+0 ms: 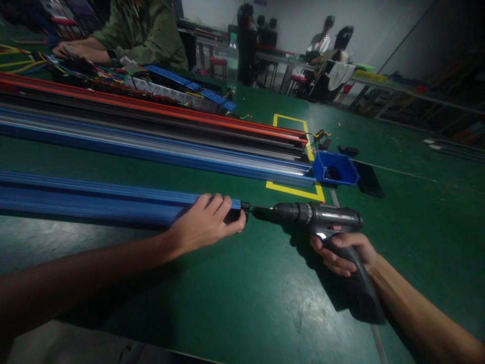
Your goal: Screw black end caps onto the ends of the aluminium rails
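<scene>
A long blue profile rail (98, 199) lies across the green table, reaching in from the left edge. My left hand (208, 220) is wrapped over its right end, the thumb by a black end piece (245, 207). In my right hand (346, 253) is a black cordless drill (326, 215), held by its grip and lying almost level. Its long thin bit (261, 207) points left, the tip at or very close to the black end piece; I cannot tell whether it sits in a screw.
Behind lie more blue rails (227, 162) and orange rails (189, 111). A blue bin (335, 169) stands at their right ends, beside a dark flat object (367, 179). Yellow tape (295, 192) marks the table. Across it, a person in a green jacket (147, 35) handles wires near a bottle (232, 58).
</scene>
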